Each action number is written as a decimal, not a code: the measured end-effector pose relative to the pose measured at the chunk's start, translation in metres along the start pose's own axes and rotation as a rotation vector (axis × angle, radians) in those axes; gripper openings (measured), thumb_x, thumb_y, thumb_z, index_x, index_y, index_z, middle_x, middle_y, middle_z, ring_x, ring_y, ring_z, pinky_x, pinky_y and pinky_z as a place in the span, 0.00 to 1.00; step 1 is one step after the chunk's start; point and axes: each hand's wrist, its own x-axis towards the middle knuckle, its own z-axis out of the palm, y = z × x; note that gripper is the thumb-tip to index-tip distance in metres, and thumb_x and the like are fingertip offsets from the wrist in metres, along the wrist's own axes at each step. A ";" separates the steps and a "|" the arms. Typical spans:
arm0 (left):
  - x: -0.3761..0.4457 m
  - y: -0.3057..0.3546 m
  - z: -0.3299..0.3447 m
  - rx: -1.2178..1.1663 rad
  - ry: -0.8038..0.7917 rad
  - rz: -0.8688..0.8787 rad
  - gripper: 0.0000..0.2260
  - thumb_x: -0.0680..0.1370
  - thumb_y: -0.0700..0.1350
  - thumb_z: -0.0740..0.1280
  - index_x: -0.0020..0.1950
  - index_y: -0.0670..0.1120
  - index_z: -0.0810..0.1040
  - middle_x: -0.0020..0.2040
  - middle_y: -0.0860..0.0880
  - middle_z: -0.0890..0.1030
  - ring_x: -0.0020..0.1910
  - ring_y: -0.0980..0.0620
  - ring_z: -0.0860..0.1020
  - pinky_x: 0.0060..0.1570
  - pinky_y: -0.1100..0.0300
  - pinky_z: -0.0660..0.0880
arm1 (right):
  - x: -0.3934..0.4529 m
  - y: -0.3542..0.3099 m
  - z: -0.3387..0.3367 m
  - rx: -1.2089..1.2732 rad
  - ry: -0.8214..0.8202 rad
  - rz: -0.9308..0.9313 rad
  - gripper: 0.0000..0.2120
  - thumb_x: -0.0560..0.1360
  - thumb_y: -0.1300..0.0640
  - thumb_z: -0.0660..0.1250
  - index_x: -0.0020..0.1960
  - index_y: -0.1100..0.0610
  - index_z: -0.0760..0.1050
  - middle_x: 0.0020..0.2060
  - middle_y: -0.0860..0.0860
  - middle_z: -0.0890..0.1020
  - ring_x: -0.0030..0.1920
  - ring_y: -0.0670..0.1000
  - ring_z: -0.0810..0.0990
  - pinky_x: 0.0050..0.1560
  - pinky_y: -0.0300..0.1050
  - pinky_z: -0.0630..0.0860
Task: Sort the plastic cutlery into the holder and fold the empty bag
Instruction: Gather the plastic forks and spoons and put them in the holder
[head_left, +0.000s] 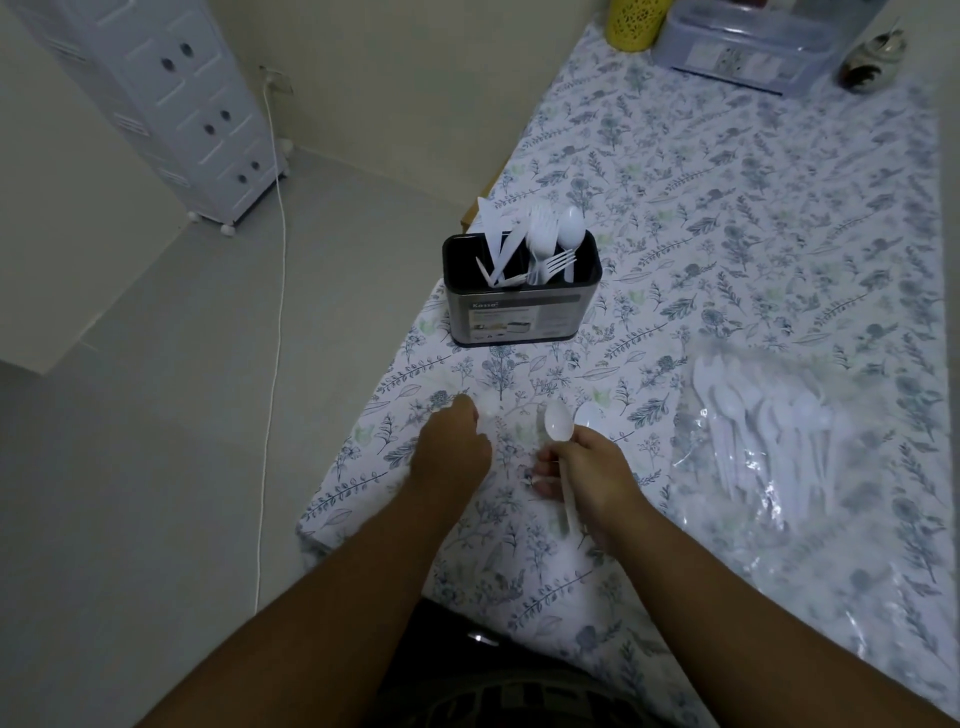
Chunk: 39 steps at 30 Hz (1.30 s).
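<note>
A black and steel cutlery holder (519, 312) stands on the floral tablecloth, with white plastic knives, forks and a spoon upright in it. My right hand (597, 467) grips white plastic spoons (558, 426) by their handles, bowls pointing away from me; a second bowl (589, 415) shows beside the first. My left hand (452, 447) lies with curled fingers on the cloth just left of them. A pale blur sits at its fingertips, and I cannot tell whether it holds anything. The clear plastic bag (769, 441) with several white spoons lies to the right.
The table's (727, 208) left edge runs just beside the holder and my left hand. At the far end stand a yellow container (636, 23), a clear plastic box (748, 47) and a patterned jar (872, 57). A white drawer cabinet (176, 104) and a cord are on the floor to the left.
</note>
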 end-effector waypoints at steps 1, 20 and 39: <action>-0.001 0.001 0.000 -0.002 0.002 0.014 0.05 0.75 0.40 0.66 0.50 0.45 0.73 0.39 0.48 0.77 0.39 0.49 0.77 0.39 0.53 0.79 | -0.001 -0.001 -0.002 0.023 -0.002 -0.002 0.07 0.81 0.68 0.60 0.51 0.66 0.76 0.40 0.61 0.78 0.37 0.55 0.79 0.38 0.50 0.81; -0.031 0.087 0.045 -0.223 -0.126 0.057 0.11 0.75 0.47 0.72 0.50 0.47 0.73 0.42 0.50 0.78 0.41 0.52 0.78 0.42 0.54 0.79 | -0.003 0.005 -0.068 0.007 0.262 -0.071 0.09 0.82 0.60 0.61 0.49 0.62 0.79 0.38 0.55 0.82 0.31 0.51 0.77 0.33 0.46 0.74; -0.054 0.106 0.039 -0.461 -0.178 0.232 0.12 0.78 0.41 0.70 0.61 0.47 0.83 0.45 0.54 0.82 0.39 0.69 0.77 0.44 0.76 0.75 | -0.015 0.003 -0.077 0.300 -0.070 -0.095 0.17 0.85 0.66 0.56 0.63 0.56 0.81 0.50 0.59 0.88 0.51 0.55 0.88 0.50 0.48 0.83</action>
